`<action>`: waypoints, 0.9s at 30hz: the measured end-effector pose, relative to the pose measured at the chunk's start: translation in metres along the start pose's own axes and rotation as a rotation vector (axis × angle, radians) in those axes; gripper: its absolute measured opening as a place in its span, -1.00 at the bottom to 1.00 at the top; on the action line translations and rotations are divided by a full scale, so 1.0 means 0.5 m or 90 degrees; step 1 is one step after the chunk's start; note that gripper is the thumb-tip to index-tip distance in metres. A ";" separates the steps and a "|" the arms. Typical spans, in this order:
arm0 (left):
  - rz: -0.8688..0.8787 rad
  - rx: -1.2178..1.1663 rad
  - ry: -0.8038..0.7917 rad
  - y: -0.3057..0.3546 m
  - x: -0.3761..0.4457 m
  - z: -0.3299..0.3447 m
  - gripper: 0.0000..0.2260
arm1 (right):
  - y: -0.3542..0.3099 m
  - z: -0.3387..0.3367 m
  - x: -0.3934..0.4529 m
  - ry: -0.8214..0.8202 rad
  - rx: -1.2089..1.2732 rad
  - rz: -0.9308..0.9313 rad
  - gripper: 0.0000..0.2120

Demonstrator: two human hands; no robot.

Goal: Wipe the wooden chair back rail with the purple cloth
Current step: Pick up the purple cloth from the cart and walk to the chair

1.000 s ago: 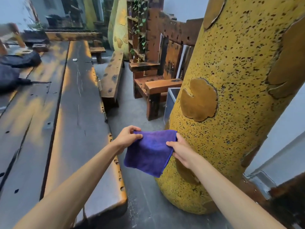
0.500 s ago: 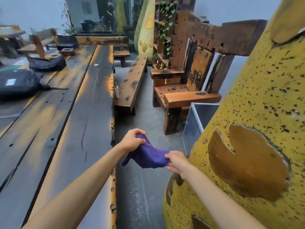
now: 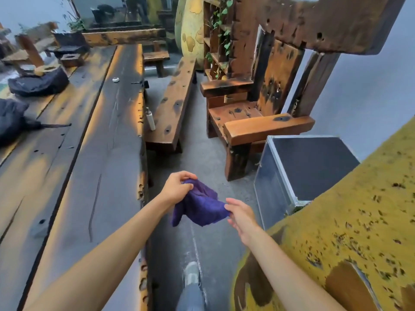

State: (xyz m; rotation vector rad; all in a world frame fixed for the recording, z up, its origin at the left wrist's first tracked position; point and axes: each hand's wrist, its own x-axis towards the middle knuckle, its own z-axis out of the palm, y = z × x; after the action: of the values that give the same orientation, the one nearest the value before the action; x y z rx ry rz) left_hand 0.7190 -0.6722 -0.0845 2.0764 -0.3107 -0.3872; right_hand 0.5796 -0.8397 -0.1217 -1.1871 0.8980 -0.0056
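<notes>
A purple cloth hangs crumpled between my two hands above the grey floor. My left hand grips its upper left corner. My right hand pinches its right edge with the fingertips. Ahead and to the right stands a heavy wooden chair with thick armrests. Its broad dark back rail runs across the top right, well above and beyond both hands.
A long dark wooden table fills the left, with black bags on it. A wooden bench lies ahead. A metal-edged box sits beside the chair. A big yellow speckled column crowds the right. My foot shows below.
The view has advanced past the yellow column toward the chair, which now looks larger. The cloth went from spread flat to bunched between my hands.
</notes>
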 end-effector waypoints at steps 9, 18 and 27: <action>-0.058 -0.053 -0.010 -0.055 0.419 -0.008 -0.80 | -0.172 0.104 0.264 0.062 -0.046 -0.039 -0.65; -0.100 -0.165 -0.076 -0.020 0.707 -0.146 -0.82 | -0.374 0.226 0.459 0.091 -0.142 -0.107 -0.71; 0.000 0.025 -0.134 0.025 0.976 -0.199 -0.69 | -0.565 0.297 0.672 0.121 -0.413 -0.220 -0.53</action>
State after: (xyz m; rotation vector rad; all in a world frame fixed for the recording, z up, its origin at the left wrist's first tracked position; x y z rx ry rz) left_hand 1.2049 -0.7818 -0.0976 2.0772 -0.4461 -0.6049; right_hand 1.0167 -0.9892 -0.0856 -1.9649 0.8740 -0.1150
